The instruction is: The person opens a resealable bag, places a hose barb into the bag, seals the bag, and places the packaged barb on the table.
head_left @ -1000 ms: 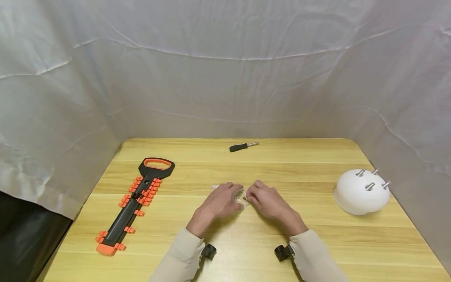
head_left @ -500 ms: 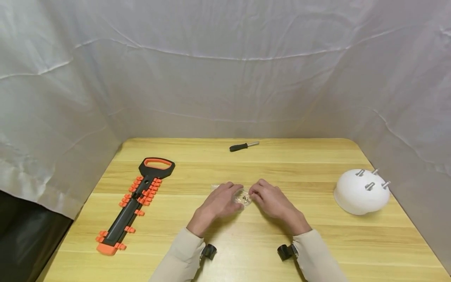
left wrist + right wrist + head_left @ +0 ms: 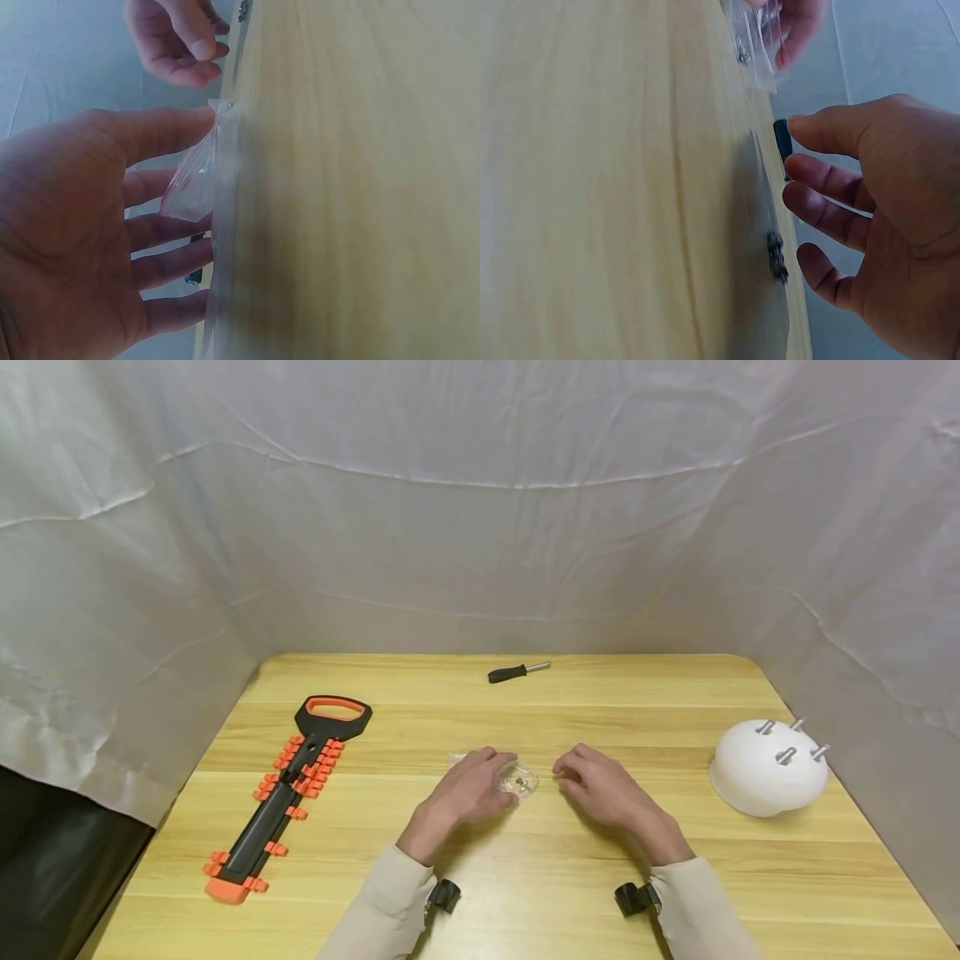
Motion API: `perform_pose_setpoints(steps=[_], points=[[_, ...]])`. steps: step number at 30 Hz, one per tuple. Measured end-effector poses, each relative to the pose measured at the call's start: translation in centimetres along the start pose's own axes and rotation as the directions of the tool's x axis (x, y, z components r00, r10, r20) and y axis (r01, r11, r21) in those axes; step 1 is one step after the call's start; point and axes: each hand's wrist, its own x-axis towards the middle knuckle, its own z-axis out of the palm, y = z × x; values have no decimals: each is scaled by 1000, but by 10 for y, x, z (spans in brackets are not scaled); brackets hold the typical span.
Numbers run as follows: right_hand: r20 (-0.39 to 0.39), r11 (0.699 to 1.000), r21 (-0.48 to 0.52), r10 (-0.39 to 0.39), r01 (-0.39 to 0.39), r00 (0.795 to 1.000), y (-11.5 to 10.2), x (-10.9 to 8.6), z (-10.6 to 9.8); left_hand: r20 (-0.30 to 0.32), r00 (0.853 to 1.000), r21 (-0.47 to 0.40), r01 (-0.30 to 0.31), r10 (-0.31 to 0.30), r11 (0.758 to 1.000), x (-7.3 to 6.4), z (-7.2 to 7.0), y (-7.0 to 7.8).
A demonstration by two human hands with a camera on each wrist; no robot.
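Observation:
My left hand lies over a small clear plastic bag, its thumb and fingertips touching the plastic. Small metal pieces show inside the bag. In the left wrist view the fingers are spread, and a loose flap of the bag with a red edge stands up between thumb and fingers. To the right of the bag, my right hand hovers close over the table with loosely bent fingers and nothing in them. Beside those fingers in the right wrist view sits a cluster of dark metal pieces, hidden in the head view.
A black-handled screwdriver lies toward the table's back edge. On the left is a long black rail with orange clips and a loop handle. A white dome with several metal pegs stands at the right. Grey-white curtains surround the table.
My right hand has drawn away from the bag to the right, and its fingers have loosened. The left hand has stayed on the bag.

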Motion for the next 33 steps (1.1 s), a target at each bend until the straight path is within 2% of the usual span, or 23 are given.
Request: perform_pose_setpoints(steps=[14, 20, 26, 33], points=[[-19, 998, -31, 49, -50, 999, 27, -15, -14, 1, 1000, -39, 4, -4, 999, -2, 1, -1], [-27, 996, -36, 76, -77, 997, 33, -20, -17, -2, 1000, -33, 1, -1, 999, -2, 2, -1], [-24, 996, -56, 69, -70, 997, 38, -24, -20, -11, 1000, -22, -12, 12, 1000, -1, 2, -2], [-16, 996, -58, 69, -70, 997, 40, -27, -23, 9, 1000, -28, 5, -5, 1000, 0, 0, 0]])
